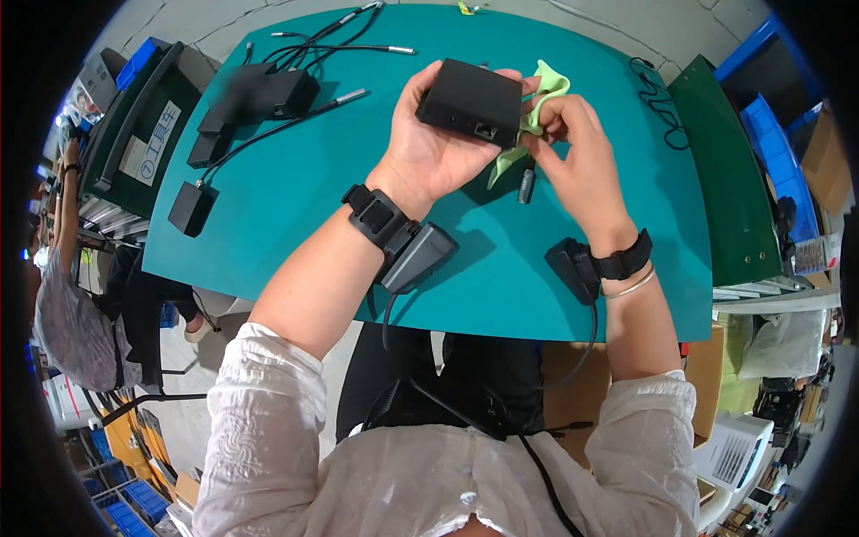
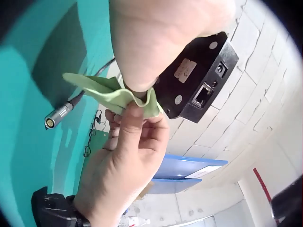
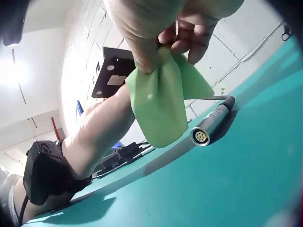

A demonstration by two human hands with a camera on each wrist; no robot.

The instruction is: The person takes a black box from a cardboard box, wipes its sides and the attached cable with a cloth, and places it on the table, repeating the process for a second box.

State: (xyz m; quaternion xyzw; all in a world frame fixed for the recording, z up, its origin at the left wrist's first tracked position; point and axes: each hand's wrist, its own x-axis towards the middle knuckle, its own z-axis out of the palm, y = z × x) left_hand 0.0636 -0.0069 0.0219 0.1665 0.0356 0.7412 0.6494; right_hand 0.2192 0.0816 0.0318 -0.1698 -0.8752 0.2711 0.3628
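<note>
A small black box (image 1: 474, 89) with a network port and a round socket on its side lies across my left hand (image 1: 437, 161). The thumb is at the box's left edge, with other fingertips showing past its right edge. My right hand (image 1: 583, 170) pinches a light green cloth (image 1: 548, 88) close to the box's right side. In the left wrist view the cloth (image 2: 111, 97) is bunched at the fingertips, and pale labels (image 2: 185, 70) show on the box's underside. Below the cloth, a metal cable connector (image 3: 208, 127) lies near the table top.
On the green table (image 1: 322, 206), black adapters (image 1: 286, 94) and cables with metal plugs (image 1: 389, 50) lie at the back left. A small black block (image 1: 191, 208) is nearer the left edge. A thin black cable (image 1: 660, 103) lies at the right. Green cabinets (image 1: 723, 170) flank the table.
</note>
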